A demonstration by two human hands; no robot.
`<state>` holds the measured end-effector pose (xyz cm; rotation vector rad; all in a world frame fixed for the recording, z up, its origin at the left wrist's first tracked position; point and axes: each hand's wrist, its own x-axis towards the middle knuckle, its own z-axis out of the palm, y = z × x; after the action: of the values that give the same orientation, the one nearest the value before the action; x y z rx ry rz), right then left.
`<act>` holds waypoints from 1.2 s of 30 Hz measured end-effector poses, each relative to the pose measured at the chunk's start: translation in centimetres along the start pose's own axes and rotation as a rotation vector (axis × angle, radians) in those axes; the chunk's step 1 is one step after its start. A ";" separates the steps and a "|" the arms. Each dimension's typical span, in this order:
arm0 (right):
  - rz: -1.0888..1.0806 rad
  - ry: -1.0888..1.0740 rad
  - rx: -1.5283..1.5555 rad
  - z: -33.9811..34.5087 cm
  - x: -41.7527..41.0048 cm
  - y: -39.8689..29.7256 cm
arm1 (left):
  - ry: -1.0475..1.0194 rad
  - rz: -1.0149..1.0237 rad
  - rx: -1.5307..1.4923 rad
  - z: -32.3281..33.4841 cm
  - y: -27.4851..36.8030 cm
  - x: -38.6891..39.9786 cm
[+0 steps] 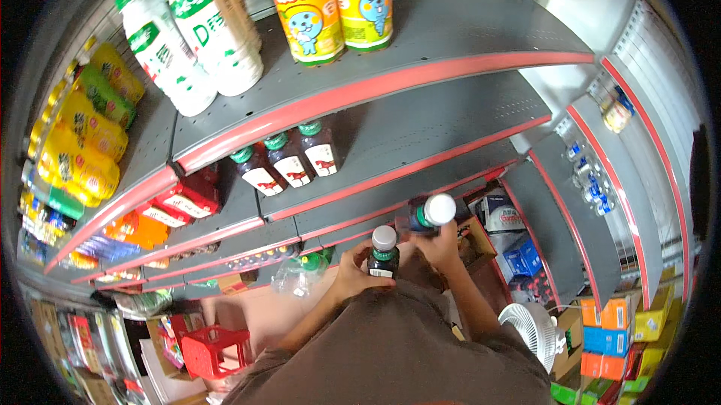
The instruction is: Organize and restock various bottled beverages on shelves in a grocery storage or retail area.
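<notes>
In my left hand [355, 269] is a dark drink bottle [385, 256] with a grey-white cap and green neck band, upright close to my body. My right hand [439, 247] grips a second dark bottle [421, 214], blurred, its white cap tilted toward the camera. Ahead, three dark bottles with green necks and horse-picture labels [288, 167] stand in a row on the second grey shelf [394, 135]. Bright Qoo bottles [338, 8] and white bottles with green caps [197, 28] occupy the top shelf [439, 22].
Red edge strips [388, 87] front the shelves. To the left stand yellow bottles [84, 146] and red packs [188, 199]. A red plastic stool [217, 351] is low at left. On the right are a white fan [529, 329], stacked cartons [605, 340] and an open cardboard box [479, 242].
</notes>
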<state>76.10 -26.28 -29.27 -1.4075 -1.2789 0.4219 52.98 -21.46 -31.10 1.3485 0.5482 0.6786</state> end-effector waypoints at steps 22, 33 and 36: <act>-0.225 -0.128 0.042 10.5 19.7 -0.5 | 0.700 -0.036 0.109 -0.3 -1.6 -11.4; -0.157 -0.323 0.308 5.2 0.2 -1.1 | 0.716 -0.002 0.044 1.3 -0.2 -6.3; -0.009 -0.635 0.350 3.7 -2.0 -1.4 | 0.717 0.140 0.141 1.7 1.6 -3.7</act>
<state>71.70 -26.54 -29.94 -0.9958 -1.6105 1.0925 51.41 -25.12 -29.41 1.2610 1.0932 1.2708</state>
